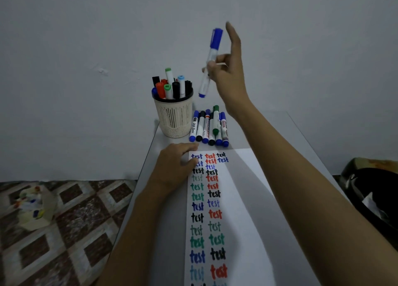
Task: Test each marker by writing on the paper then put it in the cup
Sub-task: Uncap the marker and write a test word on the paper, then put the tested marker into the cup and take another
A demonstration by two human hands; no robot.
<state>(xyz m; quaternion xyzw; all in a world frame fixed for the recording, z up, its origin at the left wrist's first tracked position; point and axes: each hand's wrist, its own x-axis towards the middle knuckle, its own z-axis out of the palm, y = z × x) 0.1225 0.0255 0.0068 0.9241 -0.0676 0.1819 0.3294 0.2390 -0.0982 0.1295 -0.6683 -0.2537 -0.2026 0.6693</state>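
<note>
My right hand [228, 70] is raised above the table and pinches a capped blue marker [210, 62], held nearly upright to the right of and above the cup. The cream mesh cup [174, 119] stands at the table's far end with several markers in it. Several loose markers [210, 126] lie side by side just right of the cup. My left hand [176, 165] rests with curled fingers on the top left corner of the white paper [243, 199], which carries columns of the word "test" in blue, red, black and green.
The narrow grey table [155, 221] meets a plain wall at its far end. A tiled floor lies to the left, with a small box of items [32, 206] on it. A dark bin [374, 199] stands at the right.
</note>
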